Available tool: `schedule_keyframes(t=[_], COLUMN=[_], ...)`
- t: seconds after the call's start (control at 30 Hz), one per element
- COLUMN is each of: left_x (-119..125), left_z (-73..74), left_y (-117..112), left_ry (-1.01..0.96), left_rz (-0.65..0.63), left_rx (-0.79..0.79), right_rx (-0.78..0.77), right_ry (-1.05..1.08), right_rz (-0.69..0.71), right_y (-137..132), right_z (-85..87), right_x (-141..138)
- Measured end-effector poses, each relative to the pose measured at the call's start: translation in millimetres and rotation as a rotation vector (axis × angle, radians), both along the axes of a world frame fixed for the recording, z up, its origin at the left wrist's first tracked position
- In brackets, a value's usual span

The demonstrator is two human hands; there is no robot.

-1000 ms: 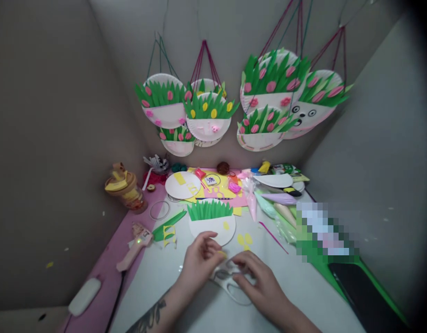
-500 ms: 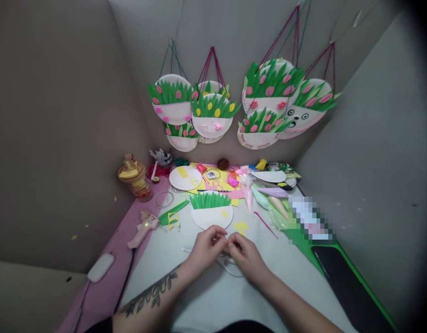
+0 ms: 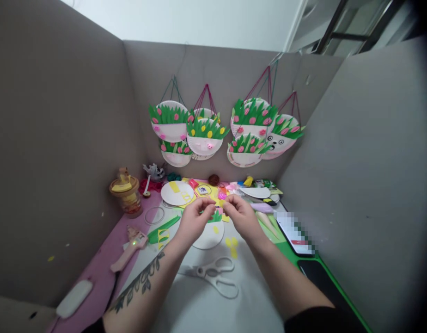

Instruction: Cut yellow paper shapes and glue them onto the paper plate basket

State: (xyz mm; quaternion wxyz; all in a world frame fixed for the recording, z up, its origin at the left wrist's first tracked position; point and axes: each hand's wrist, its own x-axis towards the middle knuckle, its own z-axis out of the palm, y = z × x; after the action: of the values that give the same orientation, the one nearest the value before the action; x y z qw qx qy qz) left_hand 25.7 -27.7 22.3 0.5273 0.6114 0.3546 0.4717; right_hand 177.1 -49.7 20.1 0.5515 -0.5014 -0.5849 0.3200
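Observation:
Both my hands are raised above the table, in front of a half-round paper plate (image 3: pixel 207 237) with green paper grass. In my right hand (image 3: pixel 241 217), thumb and fingertips pinch a small yellow paper piece (image 3: pixel 221 203). My left hand (image 3: pixel 198 219) is closed close by, thumb against curled fingers; whatever it may hold is too small to make out. White-handled scissors (image 3: pixel 213 274) lie, blades to the left, on the table between my forearms. Several yellow paper petals (image 3: pixel 231 246) lie right of the plate. A single yellow petal (image 3: pixel 216 229) rests on its white front.
A pink glue gun (image 3: pixel 130 249) with a lit green light lies left, beside green paper strips (image 3: pixel 165 230) and a yellow cut-out scrap (image 3: pixel 163 238). A lidded cup (image 3: pixel 126 196) stands behind. A phone (image 3: pixel 295 233) lies right. Decorated plates (image 3: pixel 170 121) hang on the back wall.
My hands have lifted and drawn slightly apart, uncovering the scissors below them. A yellow paper piece now shows at my right fingertips. The view has tilted upward.

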Motion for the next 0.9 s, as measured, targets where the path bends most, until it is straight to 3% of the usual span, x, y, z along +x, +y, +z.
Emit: schedule_keyframes(t=[0.2,0.5,0.9], left_x=[0,2,-6], left_z=[0.1,-18.5,-13.8], left_y=[19,33,38], left_ry=[0.152,0.174,0.229], left_rz=[0.002,-0.044,-0.078], left_rx=[0.072,0.004,0.017], right_rx=[-0.028,-0.107,-0.171], right_ry=[0.107,0.133,0.186], right_rz=[-0.018,-0.031,0.083], right_y=[19,28,30], right_z=[-9.9,-31.4,-32.4], right_x=[-6,-5,-1])
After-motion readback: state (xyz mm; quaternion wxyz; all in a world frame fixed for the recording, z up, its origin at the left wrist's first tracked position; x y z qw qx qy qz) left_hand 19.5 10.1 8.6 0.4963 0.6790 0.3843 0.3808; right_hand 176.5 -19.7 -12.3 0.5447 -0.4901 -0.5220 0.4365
